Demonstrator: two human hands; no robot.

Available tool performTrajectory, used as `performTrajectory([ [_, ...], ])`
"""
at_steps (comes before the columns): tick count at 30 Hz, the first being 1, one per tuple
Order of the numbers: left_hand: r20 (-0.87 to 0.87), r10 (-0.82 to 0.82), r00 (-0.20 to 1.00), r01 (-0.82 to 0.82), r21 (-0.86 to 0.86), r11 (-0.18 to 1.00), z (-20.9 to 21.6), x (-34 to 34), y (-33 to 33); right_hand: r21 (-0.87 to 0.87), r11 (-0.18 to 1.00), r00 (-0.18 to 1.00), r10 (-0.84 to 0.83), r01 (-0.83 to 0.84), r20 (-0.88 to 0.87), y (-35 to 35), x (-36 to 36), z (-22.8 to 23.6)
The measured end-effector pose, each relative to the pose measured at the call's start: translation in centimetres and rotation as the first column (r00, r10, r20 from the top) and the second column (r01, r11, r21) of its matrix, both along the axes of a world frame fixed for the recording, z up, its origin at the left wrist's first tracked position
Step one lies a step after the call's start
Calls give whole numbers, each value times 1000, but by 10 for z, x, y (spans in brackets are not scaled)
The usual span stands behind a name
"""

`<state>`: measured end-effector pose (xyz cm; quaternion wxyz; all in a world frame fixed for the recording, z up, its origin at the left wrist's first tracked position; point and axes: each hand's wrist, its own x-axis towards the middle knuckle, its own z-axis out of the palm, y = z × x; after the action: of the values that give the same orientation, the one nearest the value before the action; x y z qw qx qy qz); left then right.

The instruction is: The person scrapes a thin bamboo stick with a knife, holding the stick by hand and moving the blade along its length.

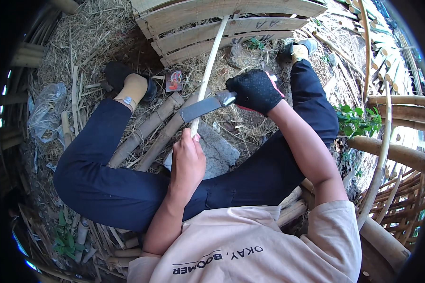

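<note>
1. Left hand [188, 160]: bare, fingers pinching the near end of the pale strip [209, 70].
2. Right hand [255, 92]: in a black glove, closed around the handle of the knife [200, 109].
3. Pale strip: located centrally between the legs, running from the left hand to the far side. The knife blade crosses it just beyond the left hand; contact at the edge cannot be told.
4. Far obstruction: a slatted wooden crate [189, 41] stands behind the strip's far end. Whether the two touch cannot be told.
5. Underneath: a grey stone [217, 150] lies on the ground beyond the near leg; bamboo poles [148, 123] lie slantwise to its left.
6. Left surroundings: a red packet [174, 81] lies near the left shoe [120, 78]; a clear plastic bag [47, 113] lies farther left.
7. Right surroundings: a leafy plant [359, 121] grows beside the right knee; cut bamboo [387, 66] is piled at far right.
</note>
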<state>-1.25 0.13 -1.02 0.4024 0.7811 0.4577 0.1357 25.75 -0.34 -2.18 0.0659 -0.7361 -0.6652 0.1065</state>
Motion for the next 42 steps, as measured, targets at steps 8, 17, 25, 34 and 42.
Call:
performTrajectory([
  [8,-40,9,999,-10,-25,1000,7,2,2,36,999,998,7,-9,58,5,4,2],
  [17,-46,-27,999,20,-134,991,4,1,-3,-48,969,966,-238,244,102,12,13,2],
  [25,9,0,1000,1,-28,1000,-2,0,-5,-92,971,976,-218,219,20,-1,11,-1],
  [34,-48,-29,998,22,-131,991,5,-1,-4,-82,993,996,-80,82,30,1,24,-2],
  [42,26,0,1000,3,-122,992,8,5,-5,-120,834,841,-540,539,20,9,76,-9],
])
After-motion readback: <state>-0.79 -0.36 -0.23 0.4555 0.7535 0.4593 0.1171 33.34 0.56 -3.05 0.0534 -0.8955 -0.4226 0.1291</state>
